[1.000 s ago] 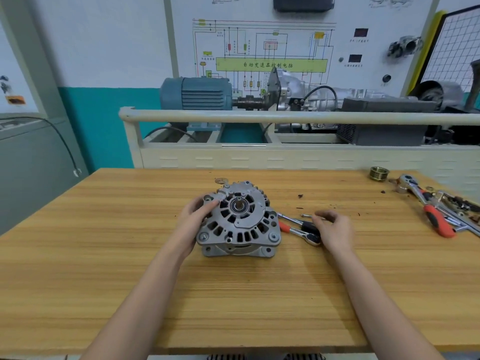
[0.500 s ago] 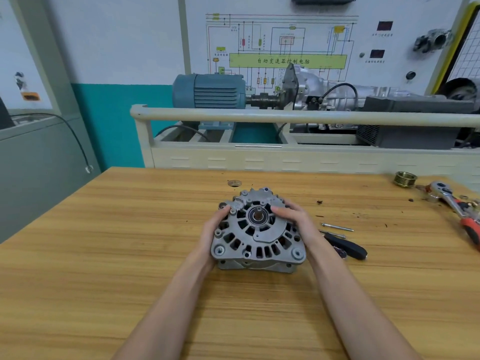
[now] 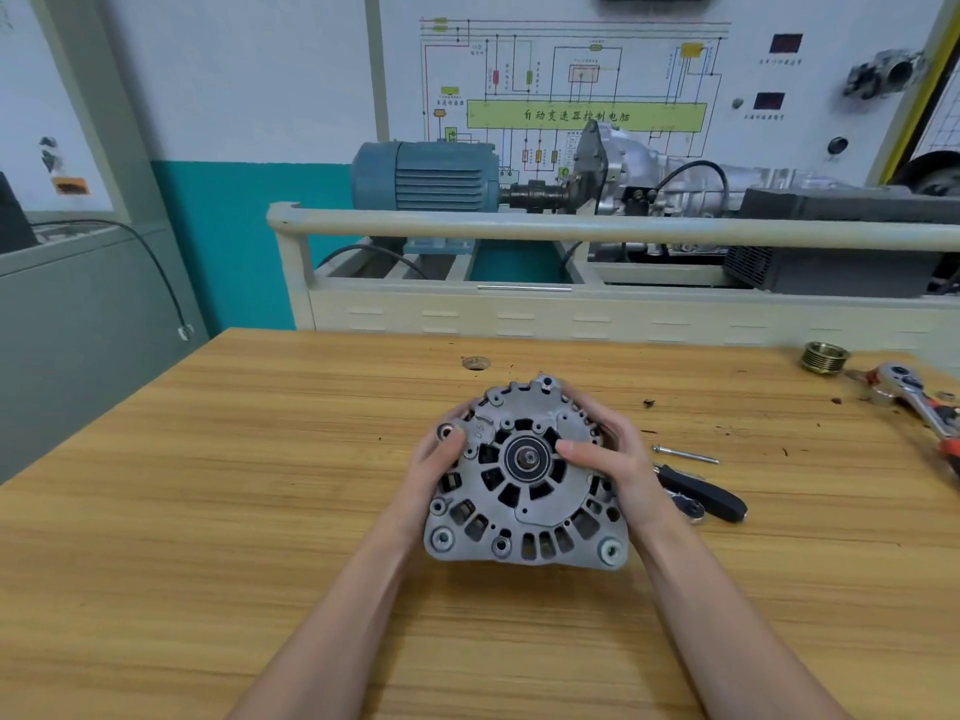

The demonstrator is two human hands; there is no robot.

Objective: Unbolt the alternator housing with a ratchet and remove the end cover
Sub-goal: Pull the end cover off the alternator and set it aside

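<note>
Change: my right hand (image 3: 610,454) had left the ratchet (image 3: 701,493) and come across to the alternator (image 3: 524,475), so both hands now clasped it.
Left hand (image 3: 434,462): curled round the alternator's left edge, thumb by the mounting ear.
Right hand: fingers wrapped over the far right rim, thumb laid on the end cover (image 3: 519,491) beside the bearing hub.
Alternator: sat between my hands on the wooden bench (image 3: 208,511), centre of it, both hands equally near.
Axis: shaft ran up and tilted toward me, end cover facing my head; I judged the cover must lift off along that line.
Ratchet: black-handled, lying just right of my right wrist, untouched.
Long bolt (image 3: 685,454): loose on the bench beyond the ratchet.
Farther right: a brass pulley (image 3: 825,358) and a second ratchet (image 3: 914,402).
</note>
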